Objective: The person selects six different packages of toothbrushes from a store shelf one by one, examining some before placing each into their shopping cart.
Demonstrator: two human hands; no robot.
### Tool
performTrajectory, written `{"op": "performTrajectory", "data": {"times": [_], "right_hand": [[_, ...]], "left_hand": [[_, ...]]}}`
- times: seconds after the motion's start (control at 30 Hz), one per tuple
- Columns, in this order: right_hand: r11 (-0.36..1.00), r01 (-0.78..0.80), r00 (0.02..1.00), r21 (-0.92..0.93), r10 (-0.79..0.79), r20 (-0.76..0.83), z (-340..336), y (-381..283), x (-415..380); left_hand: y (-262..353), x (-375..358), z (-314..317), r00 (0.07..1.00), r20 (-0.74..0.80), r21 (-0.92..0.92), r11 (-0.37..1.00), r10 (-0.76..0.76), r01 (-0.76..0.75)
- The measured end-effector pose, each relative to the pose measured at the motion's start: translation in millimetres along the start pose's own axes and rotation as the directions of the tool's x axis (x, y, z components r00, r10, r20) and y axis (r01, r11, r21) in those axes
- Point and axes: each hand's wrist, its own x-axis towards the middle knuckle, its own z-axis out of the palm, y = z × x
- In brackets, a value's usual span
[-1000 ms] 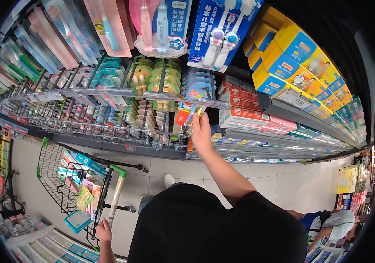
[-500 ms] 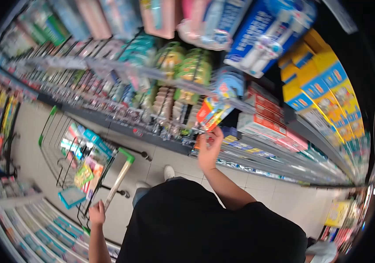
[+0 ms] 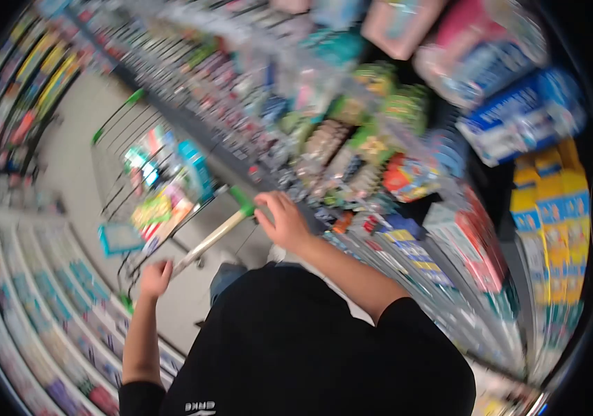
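A shopping cart with a dark wire frame and a pale handle bar (image 3: 212,239) stands to the front left. My left hand (image 3: 154,279) is closed around the lower end of that bar. Close to the green corner piece (image 3: 242,201) at its other end is my right hand (image 3: 284,220), empty, with fingers somewhat apart; whether it touches is blurred. In the cart lie a green-and-yellow packet (image 3: 152,210), a teal box (image 3: 194,170) and other packs. A red-orange colourful pack (image 3: 407,177) hangs at the shelf, beyond my right hand.
A long shelf of hanging small goods (image 3: 220,83) runs diagonally ahead. Yellow boxes (image 3: 553,222) and red-and-white boxes (image 3: 473,236) stack at the right. Another shelf (image 3: 47,291) lines the lower left. Tiled floor (image 3: 78,139) shows beside the cart.
My right hand has left the red-orange pack at the shelf and moved left to the cart's handle. My left hand stays on the bar. The view has turned, so the shelves appear tilted.
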Motion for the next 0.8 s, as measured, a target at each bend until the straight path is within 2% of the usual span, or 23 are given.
{"op": "performTrajectory", "data": {"times": [0.03,0.07,0.1,0.17,0.2,0.23,0.27,0.3,0.33,0.4,0.47,0.53,0.6,0.67,0.73,0.77,0.8], "right_hand": [[0.991,0.103,0.990,-0.081,-0.094,0.101,22.0,2.0,10.6],[0.962,0.226,0.961,-0.152,-0.194,0.197,44.2,3.5,20.4],[0.964,0.252,0.945,-0.089,-0.225,0.238,67.4,7.8,25.8],[0.941,0.315,0.894,-0.124,-0.251,0.371,105.2,17.0,32.4],[0.937,0.338,0.876,-0.091,-0.278,0.394,114.2,10.0,33.6],[0.973,0.155,0.856,-0.173,-0.045,0.514,119.8,2.2,33.8],[0.958,-0.015,0.777,-0.288,0.192,0.599,123.8,-4.4,34.3],[0.934,0.037,0.793,-0.355,0.188,0.580,131.8,0.1,31.1],[0.938,0.057,0.781,-0.343,0.173,0.600,134.8,-3.4,33.9],[0.836,-0.116,0.748,-0.537,0.429,0.506,138.6,-7.1,41.0],[0.825,-0.109,0.759,-0.555,0.430,0.490,143.0,-2.7,38.6],[0.758,-0.006,0.745,-0.652,0.439,0.503,143.1,-3.0,35.9],[0.758,0.022,0.754,-0.652,0.415,0.508,140.0,-2.0,33.4],[0.779,0.040,0.776,-0.626,0.370,0.510,138.1,0.0,30.2],[0.766,0.036,0.771,-0.642,0.388,0.505,138.4,-3.4,30.5],[0.756,0.032,0.770,-0.654,0.399,0.499,138.8,-5.4,31.4],[0.750,0.027,0.772,-0.661,0.404,0.490,139.4,-7.4,32.4]], "left_hand": [[10.0,-1.5,-5.8,0.998,0.035,-0.001,0.999,-0.051,0.051],[13.5,-3.2,-7.3,1.000,0.015,-0.055,0.998,-0.019,0.020],[12.3,-2.3,-7.1,0.997,0.059,-0.065,0.997,-0.048,0.052],[17.5,-4.8,-8.6,0.988,0.095,-0.093,0.987,-0.123,0.132],[22.8,-7.4,-10.1,0.993,0.062,-0.125,0.986,-0.104,0.111],[21.0,-7.0,-7.9,0.989,0.068,-0.151,0.978,-0.134,0.143],[19.4,-9.7,-6.1,0.985,0.053,-0.164,0.972,-0.164,0.171],[19.2,-11.4,-3.9,0.987,0.028,-0.231,0.959,-0.159,0.161],[19.7,-13.8,-3.0,0.988,0.003,-0.296,0.944,-0.152,0.146],[21.6,-17.2,-3.5,0.986,0.003,-0.338,0.928,-0.169,0.160],[22.0,-20.0,1.7,0.985,0.010,-0.374,0.913,-0.173,0.164],[19.7,-18.4,9.6,0.981,-0.098,-0.502,0.860,-0.167,0.096],[17.1,-14.9,10.4,0.971,-0.144,-0.544,0.835,-0.190,0.083],[13.2,-1.4,3.4,0.892,-0.384,-0.529,0.848,-0.240,0.000],[-7.5,20.4,-7.0,0.903,-0.366,-0.469,0.882,-0.227,0.032],[-26.9,36.2,-3.4,0.885,-0.448,-0.227,0.974,-0.131,0.029],[-41.1,51.3,-3.1,0.864,-0.504,0.031,0.999,-0.013,0.034]]}}
